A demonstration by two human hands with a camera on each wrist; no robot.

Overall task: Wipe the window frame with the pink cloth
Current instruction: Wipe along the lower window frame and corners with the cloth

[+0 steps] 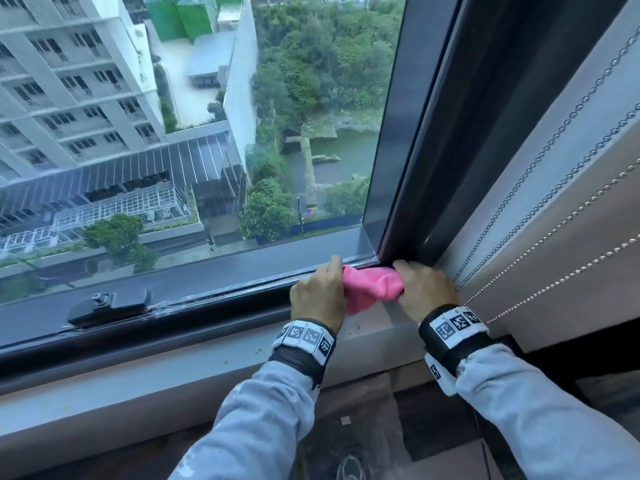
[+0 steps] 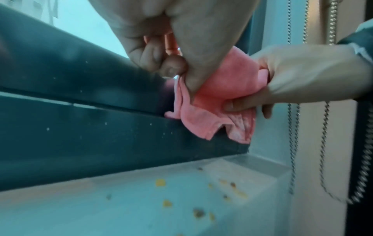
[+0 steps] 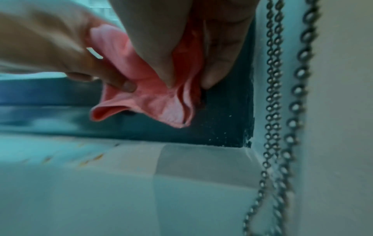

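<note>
A bunched pink cloth [image 1: 372,285] sits at the bottom right corner of the dark window frame [image 1: 221,289], held between both hands. My left hand [image 1: 320,292] grips its left end, fingers curled round the fabric. My right hand [image 1: 424,289] grips the right end, close to the upright of the frame. In the left wrist view the pink cloth [image 2: 218,102] hangs in folds against the dark frame [image 2: 80,127], with the right hand [image 2: 292,86] pinching it from the right. The right wrist view shows the pink cloth [image 3: 153,89] drooping below my fingers [image 3: 214,63] at the corner.
A black window latch [image 1: 110,304] sits on the frame to the left. Bead chains [image 1: 540,216] of a blind hang along the wall just right of my right hand. The pale sill [image 2: 141,207] below carries several small crumbs. Glass looks out over buildings far below.
</note>
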